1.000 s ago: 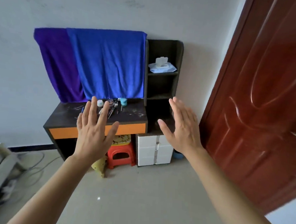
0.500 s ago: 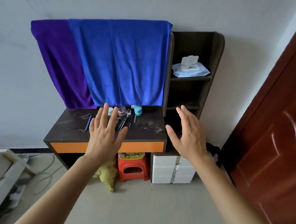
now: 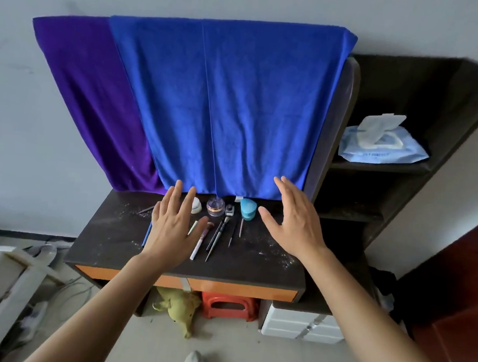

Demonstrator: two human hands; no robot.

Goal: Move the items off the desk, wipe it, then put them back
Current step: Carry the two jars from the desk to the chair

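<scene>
While the left hand (image 3: 173,227) hovers flat over the dark tabletop (image 3: 111,240), fingers straight and spread, holding nothing, the right hand (image 3: 294,220) hovers likewise, just right of the teal case (image 3: 248,208). Blue pen (image 3: 147,232) and makeup brush (image 3: 200,241) lie either side of left hand. Teal case, clear jar (image 3: 215,206), small white jar (image 3: 196,205) stand at back edge below blue towel (image 3: 231,107). White specks on surface. Wet-wipes pack (image 3: 380,144) on side shelf (image 3: 373,168).

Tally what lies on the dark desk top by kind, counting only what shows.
Small pots and bottles: 4
Slim brushes, pencils and sticks: 8
Total: 12 in view; the left hand hovers over part of the row and may cover more.
</scene>
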